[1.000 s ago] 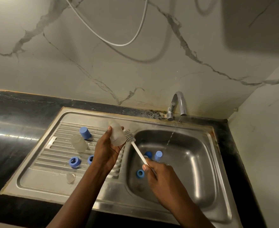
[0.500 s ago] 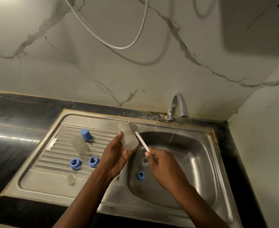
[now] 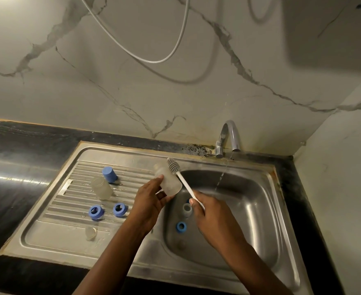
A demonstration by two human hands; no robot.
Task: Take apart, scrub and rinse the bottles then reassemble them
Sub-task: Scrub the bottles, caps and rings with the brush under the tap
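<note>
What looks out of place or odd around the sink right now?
The tap is running with nothing under it: its stream falls into the sink, clear of the bottle in the left hand. Dark grime lines the sink's back edge beside the tap.

We saw the bottle in our fingers frosted white, the brush white-handled and grey-bristled, the cap left of them blue.

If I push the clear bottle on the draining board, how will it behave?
Probably light: the bottle looks empty, translucent plastic. Likely slides easily on the steel draining board. Round-sided, so it could roll if tipped.
</note>
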